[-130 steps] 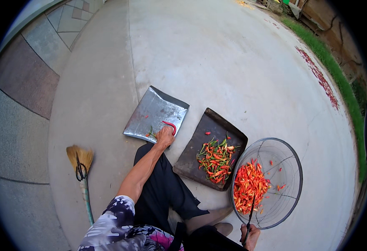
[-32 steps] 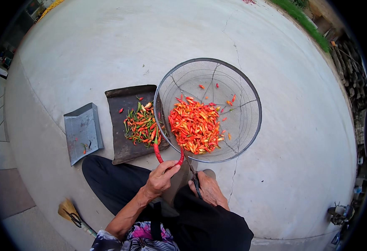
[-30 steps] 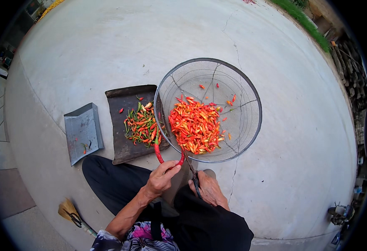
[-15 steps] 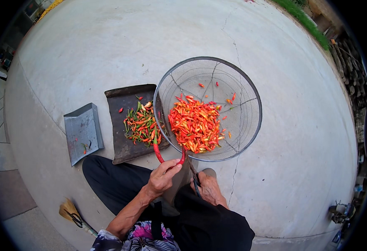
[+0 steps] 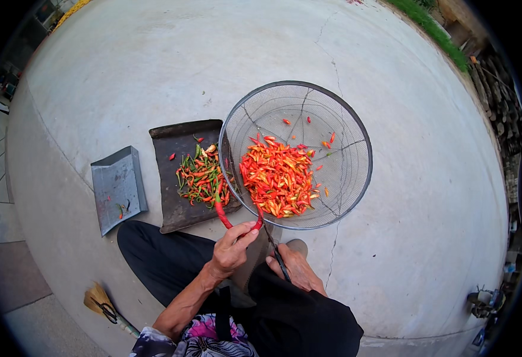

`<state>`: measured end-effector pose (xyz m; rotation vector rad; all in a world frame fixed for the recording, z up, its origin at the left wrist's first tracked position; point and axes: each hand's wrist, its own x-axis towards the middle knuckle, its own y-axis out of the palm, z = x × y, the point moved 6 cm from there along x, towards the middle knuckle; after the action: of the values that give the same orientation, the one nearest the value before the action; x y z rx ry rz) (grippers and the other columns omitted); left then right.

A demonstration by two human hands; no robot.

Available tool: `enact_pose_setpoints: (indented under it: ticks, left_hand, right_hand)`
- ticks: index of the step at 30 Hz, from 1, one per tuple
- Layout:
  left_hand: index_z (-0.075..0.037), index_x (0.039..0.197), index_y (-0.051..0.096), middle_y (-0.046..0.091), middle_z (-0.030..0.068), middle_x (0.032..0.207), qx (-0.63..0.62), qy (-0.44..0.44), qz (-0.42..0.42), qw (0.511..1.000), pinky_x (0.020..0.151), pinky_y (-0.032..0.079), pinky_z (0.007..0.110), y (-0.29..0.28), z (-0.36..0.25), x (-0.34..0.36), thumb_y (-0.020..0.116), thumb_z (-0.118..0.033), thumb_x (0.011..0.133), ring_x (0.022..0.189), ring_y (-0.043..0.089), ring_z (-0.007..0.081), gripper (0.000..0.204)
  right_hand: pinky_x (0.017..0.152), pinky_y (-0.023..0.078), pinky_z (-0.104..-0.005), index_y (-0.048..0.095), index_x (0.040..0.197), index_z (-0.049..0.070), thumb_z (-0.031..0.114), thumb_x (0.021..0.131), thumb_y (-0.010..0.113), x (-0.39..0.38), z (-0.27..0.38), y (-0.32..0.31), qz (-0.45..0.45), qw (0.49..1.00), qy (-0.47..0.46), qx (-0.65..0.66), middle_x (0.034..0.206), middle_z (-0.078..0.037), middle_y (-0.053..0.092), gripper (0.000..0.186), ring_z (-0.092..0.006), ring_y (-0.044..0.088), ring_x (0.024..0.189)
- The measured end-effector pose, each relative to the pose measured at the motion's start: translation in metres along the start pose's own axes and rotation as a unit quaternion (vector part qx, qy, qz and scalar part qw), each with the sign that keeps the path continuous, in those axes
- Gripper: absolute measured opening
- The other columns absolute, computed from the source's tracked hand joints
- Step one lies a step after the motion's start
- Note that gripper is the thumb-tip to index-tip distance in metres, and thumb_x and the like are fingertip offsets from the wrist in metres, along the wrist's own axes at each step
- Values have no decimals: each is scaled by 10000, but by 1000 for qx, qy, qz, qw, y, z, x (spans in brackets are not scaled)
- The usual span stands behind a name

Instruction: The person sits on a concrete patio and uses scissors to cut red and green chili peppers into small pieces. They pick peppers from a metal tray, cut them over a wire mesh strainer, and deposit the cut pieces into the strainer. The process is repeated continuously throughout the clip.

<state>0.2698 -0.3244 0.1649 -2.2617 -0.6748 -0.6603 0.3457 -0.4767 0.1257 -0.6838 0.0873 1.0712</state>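
Pinched in my left hand [image 5: 230, 253] is a long curved red chili pepper [image 5: 221, 213], its green stem end pointing toward the dark tray. The other end of the pepper bends up by the near rim of a round wire-mesh basket [image 5: 369, 166]. My right hand [image 5: 302, 271] is closed round dark-handled scissors [image 5: 279, 260], whose narrow blades reach up close to that pepper end. Whether the blades touch it I cannot tell. Inside the basket lies a heap of cut red and orange chili pieces [image 5: 276, 178], with a few scattered on the mesh.
Left of the basket, partly under its rim, a dark tray [image 5: 170, 178] holds stemmed red and green chilies [image 5: 198, 178]. A grey metal dustpan [image 5: 115, 184] sits farther left. A straw broom [image 5: 101, 299] lies at lower left. Stacked wood [image 5: 499, 101] lines the right edge.
My right hand and the scissors have turned slightly, so more of the dark handle shows. The pepper in my left hand has shifted slightly left.
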Motion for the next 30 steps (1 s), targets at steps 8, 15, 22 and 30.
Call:
enact_pose_setpoints:
  ticks: [8, 15, 22, 30]
  left_hand:
    - [32, 1026, 671, 623, 168, 1067, 14, -14, -12, 1000, 767, 563, 320, 1, 1, 2, 595, 190, 739, 927, 673, 285, 336]
    - [37, 1047, 674, 625, 186, 1111, 27, -7, -42, 999, 761, 569, 320, 6, 8, 0, 596, 190, 715, 933, 670, 291, 373]
    - [48, 1026, 678, 624, 190, 1090, 41, 2, -57, 998, 749, 574, 336, 14, 7, 4, 609, 174, 720, 930, 674, 297, 337]
    - [52, 1162, 605, 610, 207, 1069, 123, -102, 18, 987, 698, 565, 341, 11, 6, 9, 584, 139, 737, 849, 669, 339, 435]
  right_hand:
    - [517, 423, -475, 516, 798, -29, 227, 902, 607, -1, -9, 12, -111, 990, -34, 74, 563, -227, 545, 291, -435, 574, 565]
    - [644, 474, -467, 536, 864, -38, 232, 922, 584, 0, -2, 1, -44, 992, 11, 120, 714, -244, 614, 280, -445, 618, 717]
    - [668, 472, -489, 499, 888, -62, 247, 928, 566, 4, 7, 8, -8, 995, -14, 103, 726, -264, 609, 318, -463, 616, 737]
    - [548, 456, -488, 485, 806, -23, 224, 884, 620, 10, -1, 9, -100, 995, 7, 13, 617, -232, 576, 292, -439, 601, 600]
